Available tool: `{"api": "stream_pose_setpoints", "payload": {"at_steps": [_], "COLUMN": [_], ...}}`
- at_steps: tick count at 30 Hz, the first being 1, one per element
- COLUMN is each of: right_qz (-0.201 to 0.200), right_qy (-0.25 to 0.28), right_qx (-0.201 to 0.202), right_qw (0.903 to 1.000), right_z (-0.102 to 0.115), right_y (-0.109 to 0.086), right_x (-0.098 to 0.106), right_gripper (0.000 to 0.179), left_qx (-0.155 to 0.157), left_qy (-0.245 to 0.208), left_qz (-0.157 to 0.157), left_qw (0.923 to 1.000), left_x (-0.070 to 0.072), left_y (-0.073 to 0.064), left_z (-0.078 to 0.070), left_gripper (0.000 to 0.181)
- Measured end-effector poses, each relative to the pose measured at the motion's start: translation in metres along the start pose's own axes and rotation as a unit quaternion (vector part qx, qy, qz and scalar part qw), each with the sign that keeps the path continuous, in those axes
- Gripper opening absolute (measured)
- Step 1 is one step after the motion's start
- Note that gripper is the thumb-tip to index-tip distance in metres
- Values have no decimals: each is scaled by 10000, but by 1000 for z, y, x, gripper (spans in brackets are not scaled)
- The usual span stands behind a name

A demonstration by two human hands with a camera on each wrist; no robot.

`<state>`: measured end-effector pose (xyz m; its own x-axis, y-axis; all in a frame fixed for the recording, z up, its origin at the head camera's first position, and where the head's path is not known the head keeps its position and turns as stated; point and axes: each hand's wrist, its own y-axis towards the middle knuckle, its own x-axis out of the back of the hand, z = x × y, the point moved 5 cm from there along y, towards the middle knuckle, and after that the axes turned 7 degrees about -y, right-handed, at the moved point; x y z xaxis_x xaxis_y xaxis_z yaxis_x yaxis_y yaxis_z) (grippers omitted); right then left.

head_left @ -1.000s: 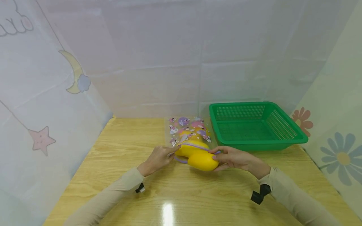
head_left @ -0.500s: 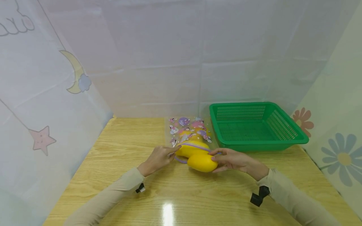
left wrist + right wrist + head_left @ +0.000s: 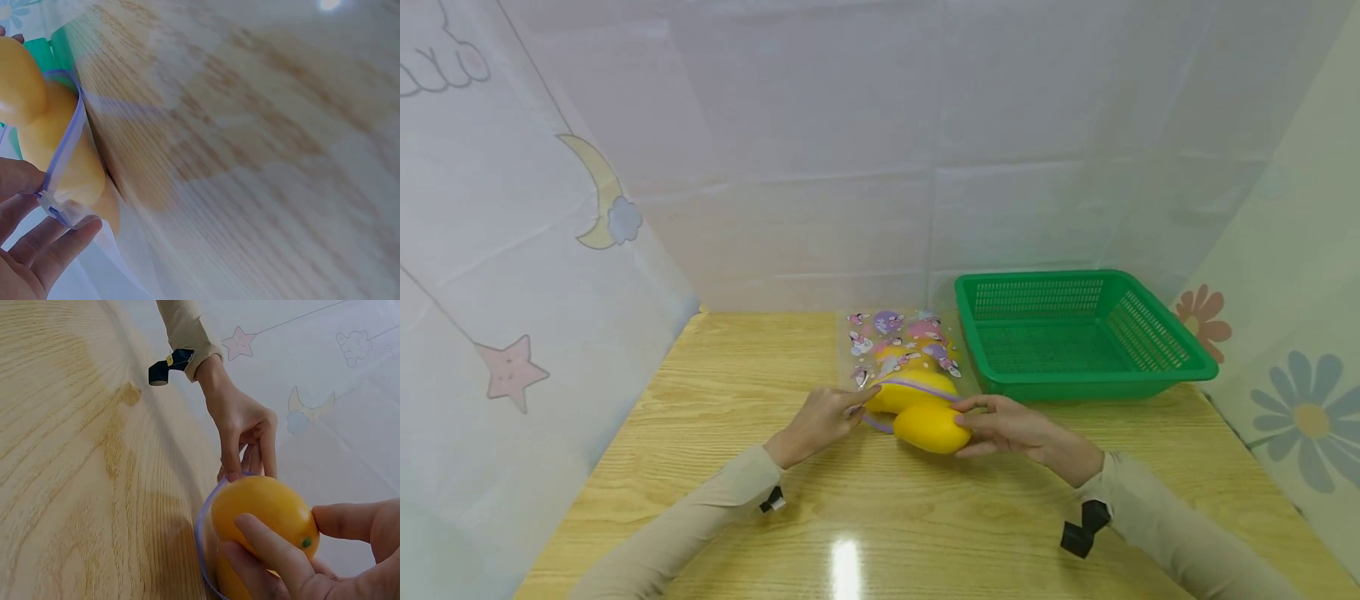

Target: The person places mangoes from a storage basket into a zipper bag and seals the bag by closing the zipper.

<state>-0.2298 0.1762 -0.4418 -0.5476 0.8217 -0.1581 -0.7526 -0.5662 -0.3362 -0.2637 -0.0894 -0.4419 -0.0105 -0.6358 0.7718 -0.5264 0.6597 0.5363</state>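
Note:
A clear zip bag (image 3: 889, 323) with cartoon prints and a purple zip edge lies on the table, several yellow and orange fruits showing inside. One big yellow fruit (image 3: 891, 400) rests within its open mouth. My left hand (image 3: 820, 423) pinches the bag's edge beside the zip slider (image 3: 52, 206). Between the thumb and fingers of my right hand (image 3: 1018, 429) is a smooth yellow mango (image 3: 928, 428), which has a green stem spot (image 3: 306, 542) in the right wrist view. The mango lies against the fruit at the mouth, outside the bag's purple edge.
To the right of the bag stands a green plastic basket (image 3: 1082, 383) with slotted walls and nothing inside. The wooden table (image 3: 760, 358) meets printed cloth walls at the back and sides.
My right hand has shifted slightly left with the mango, nearer the bag's mouth. The left hand and the bag stay in place.

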Motion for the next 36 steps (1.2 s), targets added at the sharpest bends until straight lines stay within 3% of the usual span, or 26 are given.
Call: {"api": "stream_pose_setpoints", "payload": {"at_steps": [4, 15, 23, 29, 36], "right_qz": [-107, -581, -1038, -1311, -1639], "right_qy": [94, 248, 498, 627, 655], "right_qx": [86, 70, 41, 68, 84], "right_qw": [9999, 9980, 9933, 9894, 9843], "right_z": [1, 2, 1, 2, 0], "right_y": [1, 5, 5, 6, 10], "right_x": [-2, -9, -13, -17, -18], "right_gripper": [47, 19, 38, 37, 46], "left_qx": [36, 80, 103, 121, 45], "left_qy": [-43, -14, -11, -22, -24], "left_qz": [13, 44, 89, 84, 51], "left_qw": [10000, 10000, 9999, 9999, 10000], "left_x": [-1, -2, -3, -3, -2], "left_y": [0, 0, 0, -1, -1], "left_z": [1, 2, 2, 1, 0], "left_gripper": [45, 45, 43, 44, 45]}}
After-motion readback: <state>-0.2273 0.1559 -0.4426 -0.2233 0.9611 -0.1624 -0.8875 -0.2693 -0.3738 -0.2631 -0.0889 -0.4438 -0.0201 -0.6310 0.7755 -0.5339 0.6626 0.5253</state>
